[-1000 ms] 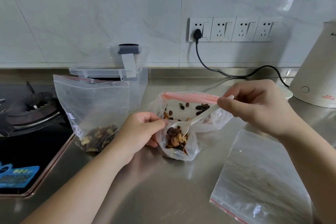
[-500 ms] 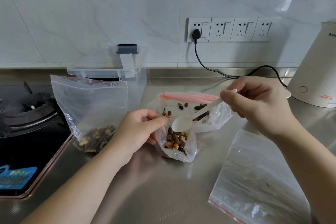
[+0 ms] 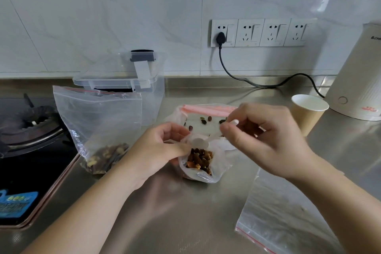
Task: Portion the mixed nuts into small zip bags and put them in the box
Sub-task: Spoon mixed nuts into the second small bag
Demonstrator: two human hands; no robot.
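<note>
1. Small zip bag (image 3: pixel 203 168) of mixed nuts (image 3: pixel 199 158) sitting mid-counter, mouth open, pretty much where it was half a second back.
2. White plastic spoon (image 3: pixel 199 142) now bowl-down right at the bag's mouth, tipped steeper than before.
3. Left hand (image 3: pixel 156 150) at 9 o'clock of the bag, fingers pinching its rim, same as earlier.
4. Right hand (image 3: pixel 266 140) at 2 o'clock, fingers curled around the spoon handle, lower and closer in now.
5. Bigger nut bag (image 3: pixel 208 118) just behind at 12, filled zip bag (image 3: pixel 99 128) at 9, clear box (image 3: pixel 123 80) at 11, empty flat bag (image 3: pixel 288 212) at 4.
6. Paper cup (image 3: pixel 308 112) newly visible at 2, by the kettle (image 3: pixel 359 80).
</note>
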